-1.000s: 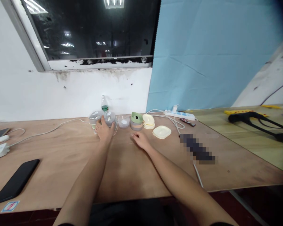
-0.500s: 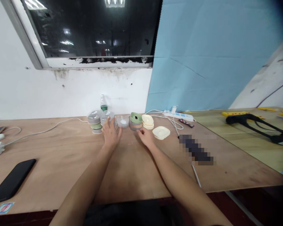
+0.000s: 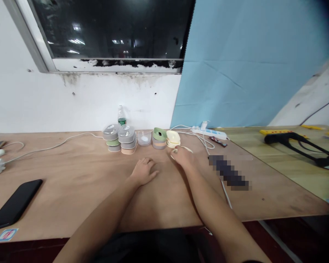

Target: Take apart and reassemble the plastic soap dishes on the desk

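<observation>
My right hand (image 3: 182,156) is over a shallow cream square lid (image 3: 188,149), its fingers curled at the lid's left edge; the hand covers most of it. My left hand (image 3: 144,171) is low over the table with the thumb apart from the fingers, holding nothing. Just behind my right hand is a stack of cream lids (image 3: 173,138). To its left are stacked green, peach and grey container rings (image 3: 159,137), then a clear shallow piece (image 3: 144,138). Farther left stand two container stacks with translucent tops, one green and grey (image 3: 112,137), the other grey and peach (image 3: 127,138).
A plastic bottle (image 3: 121,116) stands against the wall. At the back right lies a white power strip (image 3: 210,133) with cables. A black phone (image 3: 15,204) is at the left, a blurred dark object (image 3: 227,172) at the right, and a black strap-like frame (image 3: 296,140) beyond.
My left hand has drawn back from the container stacks toward the near middle of the table. My right hand has shifted right, from beside the ring stack onto the cream lid.
</observation>
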{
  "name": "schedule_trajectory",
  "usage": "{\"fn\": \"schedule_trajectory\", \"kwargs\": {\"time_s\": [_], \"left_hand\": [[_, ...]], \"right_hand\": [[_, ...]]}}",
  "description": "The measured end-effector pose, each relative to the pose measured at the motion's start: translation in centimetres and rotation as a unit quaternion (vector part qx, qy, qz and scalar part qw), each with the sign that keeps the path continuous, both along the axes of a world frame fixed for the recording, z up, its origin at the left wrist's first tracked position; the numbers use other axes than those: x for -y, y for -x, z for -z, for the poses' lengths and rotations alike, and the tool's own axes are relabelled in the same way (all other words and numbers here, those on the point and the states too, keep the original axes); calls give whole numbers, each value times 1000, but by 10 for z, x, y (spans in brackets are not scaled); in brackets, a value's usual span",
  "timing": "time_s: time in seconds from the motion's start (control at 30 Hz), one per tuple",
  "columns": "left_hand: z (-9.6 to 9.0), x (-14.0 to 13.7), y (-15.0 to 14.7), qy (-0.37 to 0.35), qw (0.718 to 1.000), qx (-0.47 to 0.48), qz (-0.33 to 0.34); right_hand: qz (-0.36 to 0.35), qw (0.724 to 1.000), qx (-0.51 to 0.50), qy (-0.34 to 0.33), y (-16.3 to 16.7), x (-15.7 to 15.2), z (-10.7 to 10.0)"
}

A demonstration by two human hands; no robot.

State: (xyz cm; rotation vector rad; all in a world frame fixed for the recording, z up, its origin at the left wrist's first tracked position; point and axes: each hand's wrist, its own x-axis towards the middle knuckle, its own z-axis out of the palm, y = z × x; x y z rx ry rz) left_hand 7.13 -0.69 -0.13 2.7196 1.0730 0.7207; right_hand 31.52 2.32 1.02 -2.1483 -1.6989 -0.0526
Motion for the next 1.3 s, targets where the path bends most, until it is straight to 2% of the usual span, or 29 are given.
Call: {"fn": "schedule_trajectory", "kwargs": {"time_s": [0.07, 0.13, 0.23, 0.3, 0.4, 0.47, 0.57, 0.7, 0.9, 1.13, 1.3], "left_hand": [[-2, 0, 3, 3, 1000, 24, -10], [-4, 0, 5, 4, 999, 38, -19], [-4, 1, 6, 11, 1000, 24, -6], [-3, 3, 4, 20, 1000, -2, 18], [-1, 5, -1, 43, 997, -36, 50], [0, 4, -2, 47, 997, -35, 48], [-2, 2, 4, 26, 999, -2, 19], [-2, -4, 29, 19, 1000, 14, -1], [0, -10, 61, 37, 999, 31, -9], [0, -9, 56, 58, 997, 49, -15], [-1, -9, 56, 64, 997, 36, -10]], "right_hand": [[-71, 994, -79, 5, 13, 0, -1], [-110, 982, -152, -36, 22, -1, 0], [-62, 967, -197, -149, 23, -2, 2], [-22, 961, -202, -187, 15, -5, 6], [6, 958, -215, -190, 2, -12, 16], [10, 955, -221, -199, -1, -17, 22], [-14, 947, -201, -250, 5, -24, 22], [-99, 938, -134, -303, 22, -36, 12], [-181, 941, -104, -265, 39, -45, 9], [-156, 953, -126, -227, 40, -39, 15], [-191, 947, -116, -231, 40, -39, 15]]}}
